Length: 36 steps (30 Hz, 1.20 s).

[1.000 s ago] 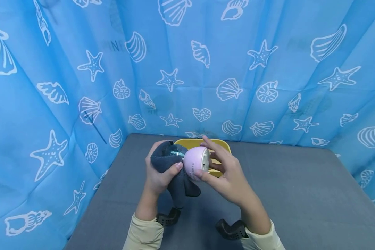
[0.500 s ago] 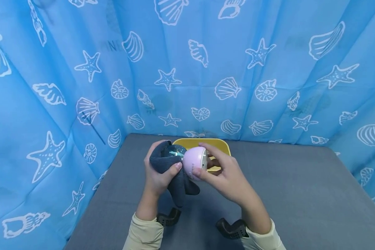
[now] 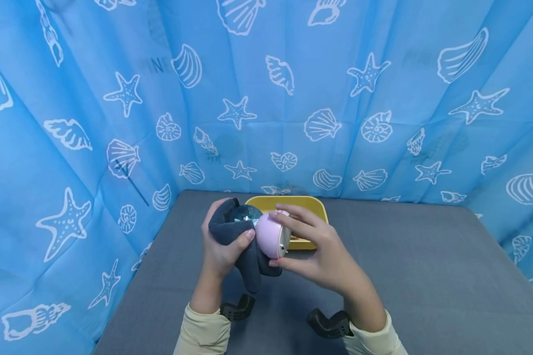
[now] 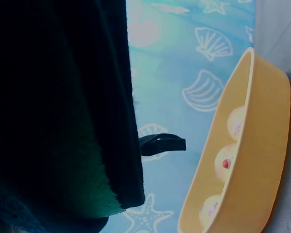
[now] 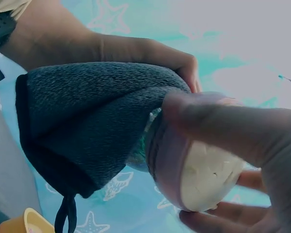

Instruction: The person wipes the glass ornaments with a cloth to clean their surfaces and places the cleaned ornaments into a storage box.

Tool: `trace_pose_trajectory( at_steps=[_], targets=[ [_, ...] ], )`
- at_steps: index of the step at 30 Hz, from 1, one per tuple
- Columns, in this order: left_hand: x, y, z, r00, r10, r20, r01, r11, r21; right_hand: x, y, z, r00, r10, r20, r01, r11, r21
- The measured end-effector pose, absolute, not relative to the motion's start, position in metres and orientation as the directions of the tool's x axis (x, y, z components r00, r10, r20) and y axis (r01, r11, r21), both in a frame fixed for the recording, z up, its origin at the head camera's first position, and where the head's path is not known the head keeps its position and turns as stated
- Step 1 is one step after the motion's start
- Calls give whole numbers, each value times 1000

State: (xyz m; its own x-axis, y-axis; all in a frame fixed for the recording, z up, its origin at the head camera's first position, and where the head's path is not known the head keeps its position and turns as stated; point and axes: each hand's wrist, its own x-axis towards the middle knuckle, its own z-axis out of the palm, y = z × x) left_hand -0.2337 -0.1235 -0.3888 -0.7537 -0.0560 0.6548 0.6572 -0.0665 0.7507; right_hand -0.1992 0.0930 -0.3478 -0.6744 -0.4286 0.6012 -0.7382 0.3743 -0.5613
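Observation:
A snow globe with a clear, glittery ball [image 3: 245, 212] and a rounded pink base [image 3: 268, 235] is held above the table, tipped on its side. My left hand [image 3: 217, 254] grips a dark grey cloth [image 3: 250, 268] wrapped around the ball, its thumb pressing the cloth near the base. My right hand [image 3: 322, 241] holds the pink base, fingers over the top and thumb underneath in the head view. The base's pale underside [image 5: 211, 177] faces right. In the left wrist view the cloth [image 4: 63, 97] hides the hand and globe; its hanging loop [image 4: 162, 144] shows.
Behind the hands stands a yellow bin [image 3: 318, 209], close to the blue curtain [image 3: 257, 74] at the back. Several pale round things with pink and red marks [image 4: 226, 163] lie in it. A grey cloth covers the table [image 3: 426, 276].
My right fingers have shifted their hold, now lying over the top of the base. The base has turned, and its printed lettering is out of sight. The left hand keeps its grip on the cloth.

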Motion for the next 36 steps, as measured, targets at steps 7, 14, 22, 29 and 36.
trace_pose_trajectory(
  at_steps=[7, 14, 22, 29, 36],
  targets=[
    [-234, -126, -388, -758, -72, 648, 652, -68, 755, -196, 89, -342, -620, -448, 644, -785, 371, -497],
    [-233, -121, -386, -739, -86, 668, 673, -60, 737, -189, 88, -330, -795, -326, 512, -604, 333, -725],
    [-235, -120, -386, -712, -122, 692, 700, -42, 713, -204, 93, -353, -822, -361, 441, -545, 271, -793],
    [-234, -121, -388, -723, -109, 683, 687, -4, 727, -207, 92, -356, -847, -309, 432, -514, 274, -812],
    [-233, -121, -389, -734, -91, 673, 677, -34, 735, -206, 93, -354, -809, -342, 478, -574, 289, -766]
  ],
)
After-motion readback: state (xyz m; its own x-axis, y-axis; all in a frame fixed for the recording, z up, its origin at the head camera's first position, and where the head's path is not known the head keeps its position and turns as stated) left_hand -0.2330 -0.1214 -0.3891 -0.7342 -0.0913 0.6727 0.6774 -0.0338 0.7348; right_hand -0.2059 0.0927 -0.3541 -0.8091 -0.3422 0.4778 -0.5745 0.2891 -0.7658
